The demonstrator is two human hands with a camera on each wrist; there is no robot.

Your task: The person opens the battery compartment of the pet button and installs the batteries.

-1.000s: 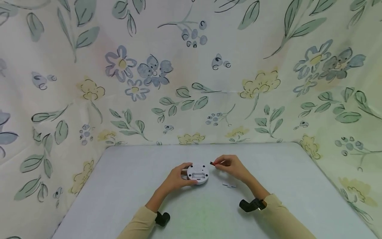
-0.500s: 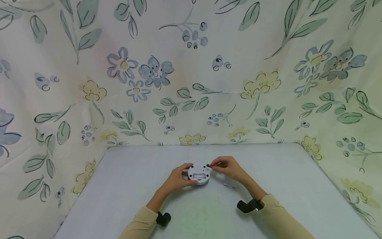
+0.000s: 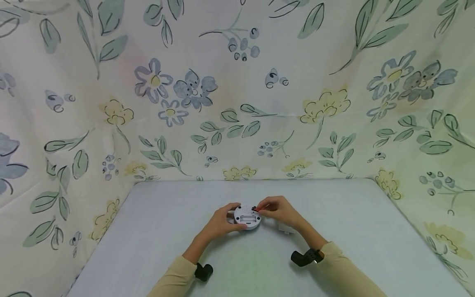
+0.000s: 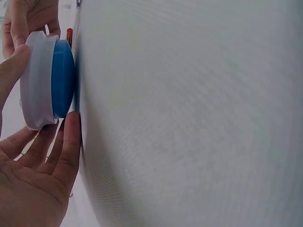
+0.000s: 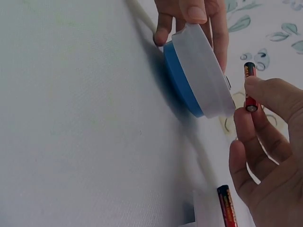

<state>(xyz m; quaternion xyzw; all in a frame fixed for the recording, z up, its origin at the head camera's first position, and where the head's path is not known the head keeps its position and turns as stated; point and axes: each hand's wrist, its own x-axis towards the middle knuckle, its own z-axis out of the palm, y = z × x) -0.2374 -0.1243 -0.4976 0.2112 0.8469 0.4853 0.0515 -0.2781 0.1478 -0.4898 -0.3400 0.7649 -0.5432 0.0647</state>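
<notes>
My left hand (image 3: pixel 218 223) grips a round white device (image 3: pixel 247 217) by its sides, thumb at the near edge and fingers at the far edge. The device's perforated face, with an open battery compartment, is turned up; a blue part (image 4: pixel 63 79) faces the table. Between thumb and fingertips, my right hand (image 3: pixel 279 210) pinches a small red-and-black battery (image 5: pixel 250 89) just over the device's right far edge. In the right wrist view, a second battery (image 5: pixel 227 207) lies on the table, with the white battery cover (image 3: pixel 286 229) close by.
A pale table (image 3: pixel 163 218) spreads around both hands. Behind it hangs a cloth (image 3: pixel 237 136) printed with flowers and leaves. Each wrist wears a black camera (image 3: pixel 304 258).
My right hand has moved left with the battery, from beside the device to over its face. The left hand and the device hold about the same place.
</notes>
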